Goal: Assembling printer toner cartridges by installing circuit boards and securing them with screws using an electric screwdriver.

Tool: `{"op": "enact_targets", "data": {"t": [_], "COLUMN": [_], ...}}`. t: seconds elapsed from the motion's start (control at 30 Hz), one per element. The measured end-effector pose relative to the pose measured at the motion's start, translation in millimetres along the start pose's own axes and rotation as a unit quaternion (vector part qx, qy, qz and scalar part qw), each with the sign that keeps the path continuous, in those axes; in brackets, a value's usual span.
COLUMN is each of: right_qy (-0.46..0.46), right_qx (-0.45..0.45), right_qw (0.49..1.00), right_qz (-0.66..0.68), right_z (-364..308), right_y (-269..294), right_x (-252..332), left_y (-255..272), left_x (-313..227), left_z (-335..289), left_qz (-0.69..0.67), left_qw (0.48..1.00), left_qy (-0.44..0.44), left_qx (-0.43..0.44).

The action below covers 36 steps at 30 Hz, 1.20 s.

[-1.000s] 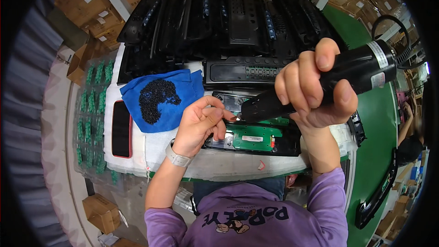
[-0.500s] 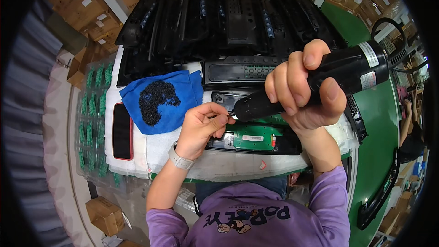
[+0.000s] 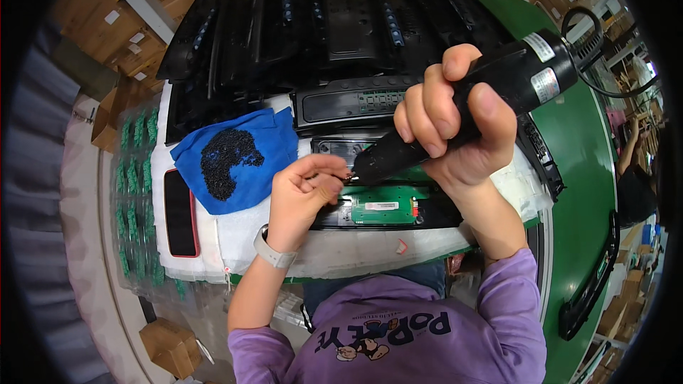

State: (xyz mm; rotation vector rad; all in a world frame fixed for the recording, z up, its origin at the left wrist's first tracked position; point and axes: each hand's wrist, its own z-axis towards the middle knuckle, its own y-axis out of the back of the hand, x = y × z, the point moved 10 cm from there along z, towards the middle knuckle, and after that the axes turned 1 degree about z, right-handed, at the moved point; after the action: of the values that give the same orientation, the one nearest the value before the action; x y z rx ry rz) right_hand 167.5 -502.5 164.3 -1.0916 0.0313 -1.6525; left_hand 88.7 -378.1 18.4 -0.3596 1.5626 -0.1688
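The left hand's (image 3: 302,190) fingers (image 3: 320,163) are hiding the tip of the black driver (image 3: 512,75); what they are pinching, if anything, is showing too small to tell. The right hand (image 3: 461,160) is covering the driver's middle and, with its nose, is masking part of the farther green board (image 3: 407,176). Print on the driver's labels (image 3: 546,85) is blurring. The black bits (image 3: 229,160) on the blue cloth (image 3: 279,135) are lying too small to make out singly. The dark rim is cutting off a co-worker (image 3: 635,188) and the curtain (image 3: 43,171).

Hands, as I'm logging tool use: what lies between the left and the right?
In the head view, the tapered black tool, held by the right hand, points toward the left hand.
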Motion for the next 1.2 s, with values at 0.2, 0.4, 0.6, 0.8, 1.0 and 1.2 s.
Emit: {"op": "enact_targets", "data": {"t": [0.2, 0.4, 0.6, 0.8, 1.0, 1.2], "right_qy": [-0.053, -0.109, -0.154, -0.068, -0.068, -0.062], "right_qx": [0.033, 0.048, 0.019, 0.15, 0.158, 0.071], "right_qw": [0.99, 0.982, 0.96, 0.925, 0.935, 0.993], "right_qz": [-0.123, -0.148, -0.232, -0.342, -0.311, -0.077], "right_z": [-28, -37, -41, -28, -30, -32], "right_y": [3, 0, 5, -24, -24, -7], "right_x": [-6, -26, -28, -24, -25, -2], "left_y": [22, 24, 22, 20, 20, 5], "left_x": [-14, -13, -7, 3, 3, -3], "left_z": [1, 0, 2, 4, 4, 0], "left_qz": [-0.064, -0.08, -0.089, -0.033, -0.045, -0.035], "left_qw": [0.993, 0.993, 0.994, 0.997, 0.996, 0.998], "left_qy": [-0.025, -0.018, 0.005, 0.042, 0.048, 0.05], "left_qx": [-0.092, -0.089, -0.066, -0.063, -0.068, -0.025]}}
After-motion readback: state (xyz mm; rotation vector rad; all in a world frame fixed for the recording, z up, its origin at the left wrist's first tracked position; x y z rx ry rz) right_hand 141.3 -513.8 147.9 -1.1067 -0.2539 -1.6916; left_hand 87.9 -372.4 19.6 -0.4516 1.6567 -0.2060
